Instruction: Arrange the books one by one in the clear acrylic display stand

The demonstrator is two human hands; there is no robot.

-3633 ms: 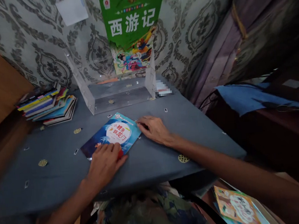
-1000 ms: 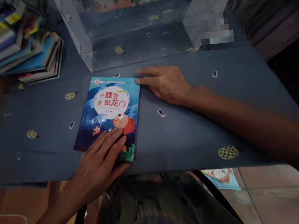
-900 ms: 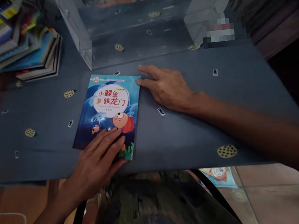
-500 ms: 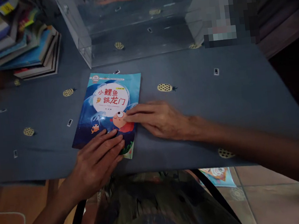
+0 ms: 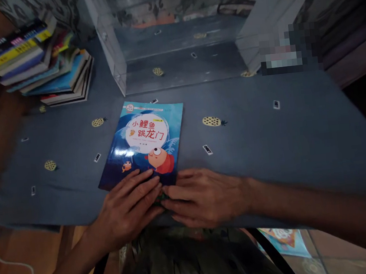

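A blue picture book lies closed on the table, its cover showing an orange fish and Chinese lettering in a white oval. Across its lower left part rests my left hand, fingers stretched out flat over the cover. My right hand is at the book's lower right corner, with bent fingers closed on the edge and fingertips almost meeting those of my left hand. The corner itself is mostly hidden under the fingers.
A leaning stack of books stands at the back left. Behind the book is a clear acrylic box. A grey-blue tablecloth with pineapple prints covers the table. Below the table edge a colourful packet or book lies low down.
My right hand has moved from the pointing position on the orange fish down to the book's lower right corner. My left hand stays on the cover. The view has tilted up slightly.
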